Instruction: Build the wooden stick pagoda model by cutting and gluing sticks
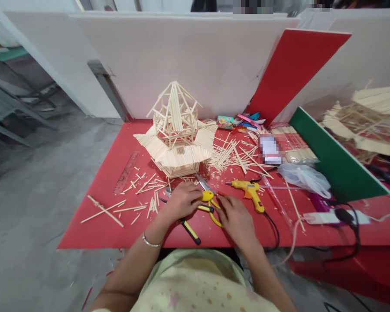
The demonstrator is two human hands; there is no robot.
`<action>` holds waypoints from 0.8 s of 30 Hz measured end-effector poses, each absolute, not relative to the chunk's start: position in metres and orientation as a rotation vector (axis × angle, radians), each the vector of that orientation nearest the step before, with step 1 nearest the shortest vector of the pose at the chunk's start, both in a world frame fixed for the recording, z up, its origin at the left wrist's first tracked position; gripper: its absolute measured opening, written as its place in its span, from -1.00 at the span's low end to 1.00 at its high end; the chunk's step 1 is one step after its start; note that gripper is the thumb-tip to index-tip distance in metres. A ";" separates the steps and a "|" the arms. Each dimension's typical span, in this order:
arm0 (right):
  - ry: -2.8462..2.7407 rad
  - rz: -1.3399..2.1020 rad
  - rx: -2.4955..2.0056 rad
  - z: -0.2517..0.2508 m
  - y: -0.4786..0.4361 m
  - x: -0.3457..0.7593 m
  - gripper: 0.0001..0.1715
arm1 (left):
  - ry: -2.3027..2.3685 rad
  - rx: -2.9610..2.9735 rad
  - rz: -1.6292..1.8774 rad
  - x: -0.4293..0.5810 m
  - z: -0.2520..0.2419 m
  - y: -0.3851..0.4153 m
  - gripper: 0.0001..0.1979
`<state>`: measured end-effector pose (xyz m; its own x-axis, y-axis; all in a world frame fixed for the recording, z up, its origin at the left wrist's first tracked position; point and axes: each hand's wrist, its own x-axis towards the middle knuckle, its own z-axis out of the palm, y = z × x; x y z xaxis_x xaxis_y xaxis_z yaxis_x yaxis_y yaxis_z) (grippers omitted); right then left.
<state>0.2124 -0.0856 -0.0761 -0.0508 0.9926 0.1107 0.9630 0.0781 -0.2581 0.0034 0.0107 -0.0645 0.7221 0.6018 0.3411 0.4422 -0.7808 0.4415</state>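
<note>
My left hand is closed, fingers curled down at the yellow-handled scissors; what it grips is hidden. Fingers bent, my right hand is closed beside the scissors' yellow loop, near a small red piece; its hold cannot be made out. Beneath and beside my left hand lie pliers with black-and-yellow handles. Just beyond my hands stands a model pavilion of thin wooden sticks, with an open-framed pointed roof over slatted lower eaves. A yellow glue gun rests to the right of my right hand.
Loose sticks and cut bits litter the red table. A clear ruler lies left. Rightward are a phone, packed sticks, a plastic bag, a green board and cords. White panels stand behind.
</note>
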 end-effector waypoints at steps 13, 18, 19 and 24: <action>-2.186 -0.034 -2.072 -0.070 -0.082 0.237 -0.50 | 0.806 2.650 0.620 0.000 -0.064 0.007 -0.79; -2.194 -0.033 -2.044 -0.068 -0.084 0.233 -0.51 | 0.815 2.632 0.765 0.004 -0.060 0.007 -0.79; -2.192 -0.025 -2.038 -0.068 -0.084 0.231 -0.52 | 0.828 2.615 0.835 0.004 -0.058 0.008 -0.79; -2.187 0.044 -1.983 -0.071 -0.085 0.228 -0.49 | 1.175 2.343 1.295 -0.005 -0.049 0.014 -0.80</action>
<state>0.2282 -0.0850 -0.0709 -0.0879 0.9890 0.1192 0.9834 0.1053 -0.1480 -0.0049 0.0140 -0.0488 0.2931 0.7326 0.6143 0.5408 -0.6569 0.5253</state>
